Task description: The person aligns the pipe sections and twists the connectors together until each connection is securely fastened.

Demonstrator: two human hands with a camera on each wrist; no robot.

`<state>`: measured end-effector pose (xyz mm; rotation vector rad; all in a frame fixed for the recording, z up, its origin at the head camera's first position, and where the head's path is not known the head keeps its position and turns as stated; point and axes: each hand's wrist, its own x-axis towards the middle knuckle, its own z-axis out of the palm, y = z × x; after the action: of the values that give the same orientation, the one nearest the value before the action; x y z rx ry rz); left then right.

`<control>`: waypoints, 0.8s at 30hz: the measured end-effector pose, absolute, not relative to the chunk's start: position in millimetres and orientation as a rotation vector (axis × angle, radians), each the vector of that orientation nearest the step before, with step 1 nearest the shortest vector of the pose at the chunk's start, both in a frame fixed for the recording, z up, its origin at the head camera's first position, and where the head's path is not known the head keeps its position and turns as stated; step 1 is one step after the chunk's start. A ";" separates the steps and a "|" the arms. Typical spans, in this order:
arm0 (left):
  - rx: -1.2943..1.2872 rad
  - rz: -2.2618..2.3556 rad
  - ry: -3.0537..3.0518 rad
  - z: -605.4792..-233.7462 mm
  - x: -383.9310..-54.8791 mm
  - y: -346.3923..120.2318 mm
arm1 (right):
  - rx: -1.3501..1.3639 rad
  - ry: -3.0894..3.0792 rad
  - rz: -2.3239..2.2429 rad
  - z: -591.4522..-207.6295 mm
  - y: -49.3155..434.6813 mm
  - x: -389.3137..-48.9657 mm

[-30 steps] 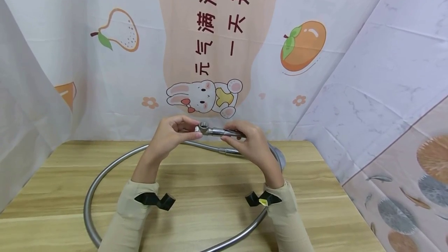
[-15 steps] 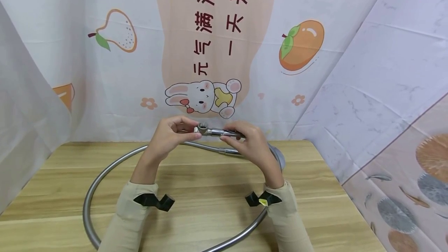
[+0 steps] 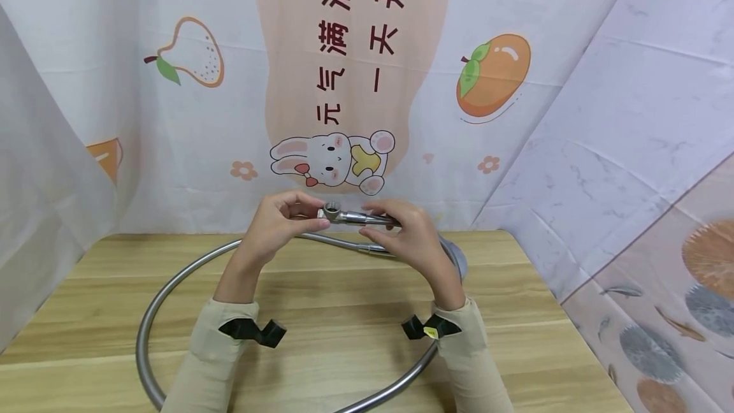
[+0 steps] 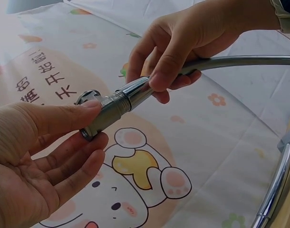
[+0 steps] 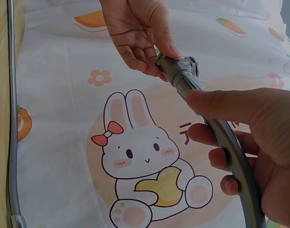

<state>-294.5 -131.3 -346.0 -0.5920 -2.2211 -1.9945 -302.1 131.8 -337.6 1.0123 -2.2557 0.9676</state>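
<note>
My left hand (image 3: 266, 228) pinches a small metal tee-shaped pipe fitting (image 3: 331, 211) between thumb and fingertips. The fitting's round threaded opening faces up in the head view. A shiny tapered end sleeve (image 4: 137, 90) of a metal shower hose (image 5: 233, 159) sits against the fitting's right side, in line with it. My right hand (image 3: 410, 234) holds this sleeve, thumb on one side and fingers on the other, with the hose running back past the palm. Both hands are raised over the table's far edge. Some thread shows between sleeve and fitting in the left wrist view.
The rest of the hose (image 3: 146, 330) loops widely over the wooden table (image 3: 321, 311) and under the forearms. Its other end piece (image 3: 373, 248) and a grey rounded shower head (image 3: 459, 259) lie behind the right hand. A printed curtain (image 3: 218, 120) hangs behind the table.
The thumb and forefinger of my right hand have shifted slightly on the hose sleeve. The left hand keeps its grip on the fitting, and the head view has moved a little.
</note>
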 end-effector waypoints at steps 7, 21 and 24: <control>-0.586 -2.013 -2.205 -346.7 -295.8 -132.6 | 1.031 -2.241 0.936 -337.5 130.1 -302.3; -0.569 -2.022 -2.205 -347.4 -295.7 -132.7 | 1.074 -2.178 0.918 -339.2 130.4 -303.8; -0.575 -2.024 -2.199 -348.1 -296.2 -132.4 | 1.068 -2.177 0.918 -339.6 130.7 -303.5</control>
<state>-296.2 -132.4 -348.1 -0.5754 -2.1988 -2.0236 -303.5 130.7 -339.6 1.0681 -2.1774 0.9181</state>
